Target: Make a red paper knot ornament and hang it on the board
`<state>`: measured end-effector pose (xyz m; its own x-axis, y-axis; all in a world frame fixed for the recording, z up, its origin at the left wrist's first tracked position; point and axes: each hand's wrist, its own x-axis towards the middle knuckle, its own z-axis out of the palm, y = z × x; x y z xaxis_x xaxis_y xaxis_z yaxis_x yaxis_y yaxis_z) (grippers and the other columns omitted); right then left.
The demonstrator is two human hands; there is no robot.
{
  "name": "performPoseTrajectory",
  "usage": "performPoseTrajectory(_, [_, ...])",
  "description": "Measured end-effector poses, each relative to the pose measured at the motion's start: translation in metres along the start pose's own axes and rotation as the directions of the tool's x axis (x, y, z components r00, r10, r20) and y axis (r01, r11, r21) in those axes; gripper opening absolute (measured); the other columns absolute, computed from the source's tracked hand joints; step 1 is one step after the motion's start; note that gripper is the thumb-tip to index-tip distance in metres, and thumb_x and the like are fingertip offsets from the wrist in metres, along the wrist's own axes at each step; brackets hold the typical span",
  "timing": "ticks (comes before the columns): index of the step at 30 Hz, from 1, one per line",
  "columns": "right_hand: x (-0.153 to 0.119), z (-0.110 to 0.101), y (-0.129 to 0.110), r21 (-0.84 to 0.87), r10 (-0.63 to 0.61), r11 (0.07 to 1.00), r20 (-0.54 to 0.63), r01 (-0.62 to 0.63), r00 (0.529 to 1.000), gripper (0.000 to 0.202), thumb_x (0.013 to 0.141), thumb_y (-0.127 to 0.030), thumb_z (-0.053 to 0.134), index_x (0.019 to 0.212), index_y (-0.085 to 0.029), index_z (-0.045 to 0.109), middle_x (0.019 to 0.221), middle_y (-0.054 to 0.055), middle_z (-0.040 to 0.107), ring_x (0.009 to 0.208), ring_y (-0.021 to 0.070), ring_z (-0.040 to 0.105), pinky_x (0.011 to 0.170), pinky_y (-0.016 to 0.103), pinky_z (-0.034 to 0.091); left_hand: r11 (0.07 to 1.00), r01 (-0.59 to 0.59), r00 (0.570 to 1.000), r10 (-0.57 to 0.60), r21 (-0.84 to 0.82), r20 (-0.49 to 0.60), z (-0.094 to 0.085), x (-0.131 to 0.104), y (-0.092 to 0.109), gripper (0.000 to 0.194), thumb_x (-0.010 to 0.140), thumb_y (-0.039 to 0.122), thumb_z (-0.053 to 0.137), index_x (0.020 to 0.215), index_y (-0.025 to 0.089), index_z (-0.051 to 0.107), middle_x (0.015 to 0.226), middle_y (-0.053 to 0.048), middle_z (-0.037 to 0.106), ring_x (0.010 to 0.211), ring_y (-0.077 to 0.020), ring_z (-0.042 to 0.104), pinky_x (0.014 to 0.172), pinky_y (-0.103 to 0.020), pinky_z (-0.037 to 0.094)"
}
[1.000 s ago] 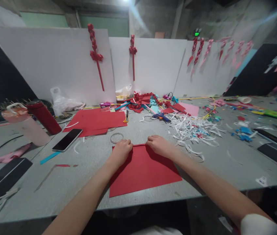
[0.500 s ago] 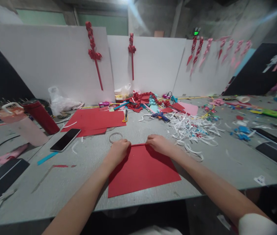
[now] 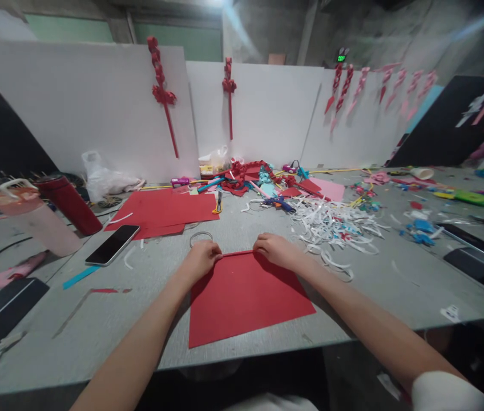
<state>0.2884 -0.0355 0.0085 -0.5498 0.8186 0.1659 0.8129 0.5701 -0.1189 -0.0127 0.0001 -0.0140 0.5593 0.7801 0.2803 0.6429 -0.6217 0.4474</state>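
Observation:
A sheet of red paper (image 3: 248,299) lies flat on the grey table in front of me, its far edge rolled into a thin tube. At the left end of that rolled edge, my left hand (image 3: 201,260) pinches the paper with fingers closed. My right hand (image 3: 274,250) grips the same edge near its right end, fingers bent down onto it. Between the two hands a short stretch of the roll shows. Just behind my left hand rests a thin ring (image 3: 201,234), partly hidden by it.
Left are a phone (image 3: 112,245), a red flask (image 3: 71,204) and a pink bottle (image 3: 36,220). More red paper (image 3: 165,208) lies beyond. A heap of white paper strips (image 3: 336,222) and a blue glue gun (image 3: 282,204) sit to the right. White boards (image 3: 254,108) stand behind.
My left hand has shifted a little to the left along the rolled edge, so more of the roll shows between my hands. My right hand has stayed almost where it was.

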Motion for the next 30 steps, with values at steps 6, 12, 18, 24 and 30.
performPoseTrajectory(6, [-0.001,-0.004,0.0,-0.019,-0.004,1.0,0.01,0.005,1.0,0.021,0.104,-0.015,0.058,0.103,-0.018,0.079,0.103,0.009,0.073,0.098,0.0186,0.065,0.082,0.027,0.042,0.999,-0.034,0.999,0.034,0.023,-0.009,0.0,-0.003,0.001,0.014,0.092,0.012,0.067,0.083,0.016,0.076,0.086,-0.009,0.072,0.087,-0.0221,0.063,0.079,-0.033,0.045])
performPoseTrajectory(12, [-0.003,-0.007,-0.004,-0.062,-0.012,0.998,0.02,0.013,1.0,0.022,0.104,-0.015,0.057,0.101,-0.018,0.078,0.101,0.009,0.072,0.097,0.0188,0.064,0.081,0.027,0.041,0.997,-0.073,0.997,0.072,0.04,0.017,-0.008,-0.006,0.009,0.022,0.098,0.021,0.06,0.082,0.016,0.074,0.088,-0.01,0.07,0.09,-0.0234,0.061,0.082,-0.034,0.044])
performPoseTrajectory(18, [-0.002,-0.006,-0.002,-0.072,-0.019,0.997,0.029,0.021,0.999,0.021,0.104,-0.015,0.057,0.101,-0.018,0.078,0.1,0.009,0.072,0.098,0.0192,0.064,0.083,0.027,0.041,0.999,-0.003,0.997,0.007,-0.053,0.074,-0.013,-0.003,0.005,0.021,0.095,0.021,0.059,0.086,0.016,0.077,0.089,-0.009,0.074,0.084,-0.0207,0.065,0.079,-0.032,0.046])
performPoseTrajectory(24, [-0.002,-0.007,-0.004,-0.084,-0.018,0.996,0.016,0.019,1.0,0.02,0.104,-0.014,0.057,0.102,-0.017,0.077,0.1,0.009,0.071,0.097,0.0192,0.064,0.082,0.028,0.04,0.981,0.106,0.986,-0.082,-0.16,0.148,-0.021,-0.002,-0.007,0.016,0.086,0.024,0.065,0.086,0.017,0.079,0.086,-0.008,0.076,0.078,-0.0195,0.067,0.071,-0.032,0.046])
performPoseTrajectory(30, [-0.002,-0.008,-0.005,-0.087,-0.017,0.996,0.019,0.019,1.0,0.019,0.104,-0.014,0.058,0.1,-0.017,0.077,0.1,0.009,0.07,0.095,0.0189,0.064,0.082,0.028,0.041,0.987,0.115,0.981,-0.094,-0.115,0.169,-0.022,-0.003,-0.008,0.017,0.086,0.029,0.067,0.084,0.016,0.078,0.079,-0.006,0.073,0.071,-0.018,0.063,0.068,-0.031,0.044])
